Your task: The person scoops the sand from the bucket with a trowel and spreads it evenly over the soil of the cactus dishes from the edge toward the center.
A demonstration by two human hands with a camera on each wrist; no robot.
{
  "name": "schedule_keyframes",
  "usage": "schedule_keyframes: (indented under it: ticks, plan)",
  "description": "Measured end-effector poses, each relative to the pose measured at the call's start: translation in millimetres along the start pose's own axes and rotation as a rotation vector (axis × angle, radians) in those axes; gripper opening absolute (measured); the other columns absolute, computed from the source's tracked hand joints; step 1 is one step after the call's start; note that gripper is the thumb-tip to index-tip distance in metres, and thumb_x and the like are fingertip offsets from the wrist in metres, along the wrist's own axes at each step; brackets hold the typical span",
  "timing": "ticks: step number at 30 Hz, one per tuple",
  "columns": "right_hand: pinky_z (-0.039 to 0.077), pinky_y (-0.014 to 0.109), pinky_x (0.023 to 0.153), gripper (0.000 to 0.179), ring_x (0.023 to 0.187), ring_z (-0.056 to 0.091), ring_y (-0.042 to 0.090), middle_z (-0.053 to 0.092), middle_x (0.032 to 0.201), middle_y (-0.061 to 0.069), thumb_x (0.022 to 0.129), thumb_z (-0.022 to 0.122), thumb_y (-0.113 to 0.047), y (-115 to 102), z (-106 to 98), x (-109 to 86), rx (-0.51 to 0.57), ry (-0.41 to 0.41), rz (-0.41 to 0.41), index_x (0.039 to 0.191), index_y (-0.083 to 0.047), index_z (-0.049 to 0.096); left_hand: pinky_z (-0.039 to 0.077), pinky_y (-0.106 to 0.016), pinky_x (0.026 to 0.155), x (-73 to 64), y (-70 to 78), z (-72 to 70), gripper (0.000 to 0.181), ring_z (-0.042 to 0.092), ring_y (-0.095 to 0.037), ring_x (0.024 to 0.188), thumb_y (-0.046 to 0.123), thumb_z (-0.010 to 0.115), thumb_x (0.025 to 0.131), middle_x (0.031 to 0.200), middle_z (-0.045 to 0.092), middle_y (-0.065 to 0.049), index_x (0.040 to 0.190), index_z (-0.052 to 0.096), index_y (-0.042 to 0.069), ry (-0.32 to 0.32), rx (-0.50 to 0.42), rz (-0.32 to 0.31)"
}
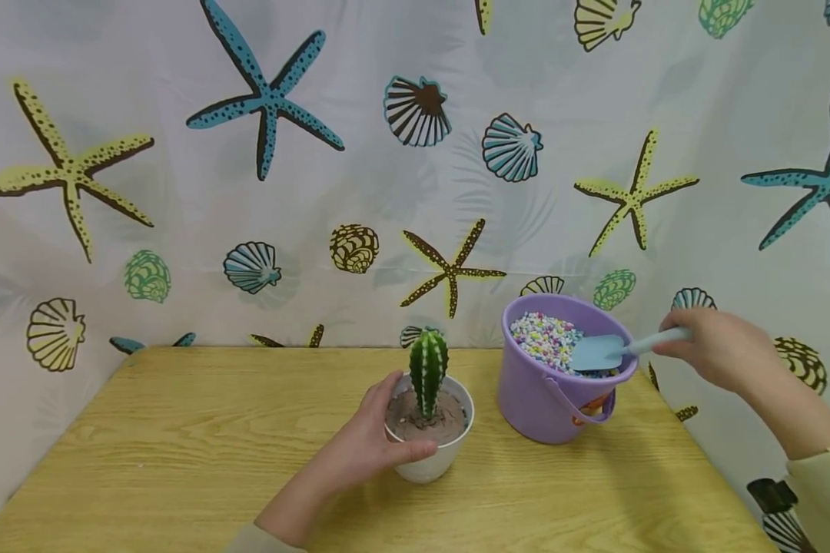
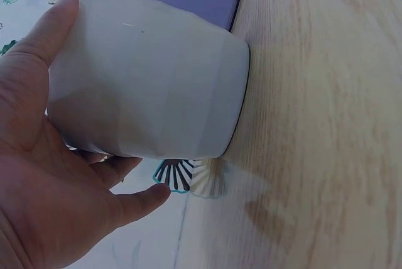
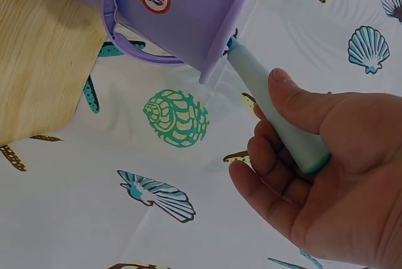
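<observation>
A small green cactus [image 1: 427,372] grows upright from brown soil in a white flowerpot [image 1: 423,467] on the table. My left hand [image 1: 358,447] holds the pot at its left side, thumb across the front and fingers around the back rim. In the left wrist view, the thumb lies along the wall of the pot [image 2: 151,80]. Over a purple bucket [image 1: 534,399] of small colourful beads [image 1: 542,336], my right hand [image 1: 726,349] grips a light blue toy shovel [image 1: 597,353]. Its blade rests among the beads. The right wrist view shows my fingers curled around the shovel handle [image 3: 270,96].
The wooden table [image 1: 180,445] stands against a white curtain [image 1: 304,207] printed with starfish and shells. The bucket sits near the table's right edge, just right of the pot, its handle [image 3: 147,55] hanging down.
</observation>
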State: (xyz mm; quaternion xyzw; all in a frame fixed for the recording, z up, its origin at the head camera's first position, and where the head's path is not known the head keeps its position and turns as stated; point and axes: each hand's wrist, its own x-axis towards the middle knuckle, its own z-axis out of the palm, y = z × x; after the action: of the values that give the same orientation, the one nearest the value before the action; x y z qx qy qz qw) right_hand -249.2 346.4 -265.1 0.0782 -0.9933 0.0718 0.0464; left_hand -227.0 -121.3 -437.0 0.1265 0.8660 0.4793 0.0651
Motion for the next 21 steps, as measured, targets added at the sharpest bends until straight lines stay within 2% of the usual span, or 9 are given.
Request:
schedule_keyframes:
  ticks: [6,15,21]
  plan:
    - [0.045,0.038,0.063,0.024,0.08,0.057,0.027,0.069,0.092,0.009,0.105,0.078,-0.025,6,9,2.5,0.063,-0.013,-0.01,0.109,-0.002,0.076,0.04,-0.069,0.12,1.2,1.1,1.5,0.128,0.038,-0.044,0.157,0.064,0.092,0.084,0.178,0.024,-0.019,0.178,0.018,0.018,0.008,0.013,0.002]
    - [0.045,0.038,0.064,0.026,0.08,0.056,0.027,0.067,0.09,0.008,0.105,0.079,-0.025,4,15,5.4,0.11,-0.009,0.003,0.107,0.0,0.078,0.039,-0.068,0.121,2.9,2.9,3.2,0.128,0.036,-0.044,0.158,0.063,0.092,0.085,0.178,0.024,-0.019,0.178,0.019,0.017,0.014,0.017,-0.007]
    - [0.042,0.038,0.062,0.026,0.074,0.052,0.024,0.062,0.084,0.005,0.107,0.076,-0.026,5,24,7.5,0.154,-0.004,0.008,0.107,0.001,0.077,0.039,-0.069,0.121,4.0,4.6,4.4,0.127,0.037,-0.044,0.158,0.063,0.092,0.084,0.178,0.024,-0.019,0.178,0.019,0.017,0.017,0.017,-0.009]
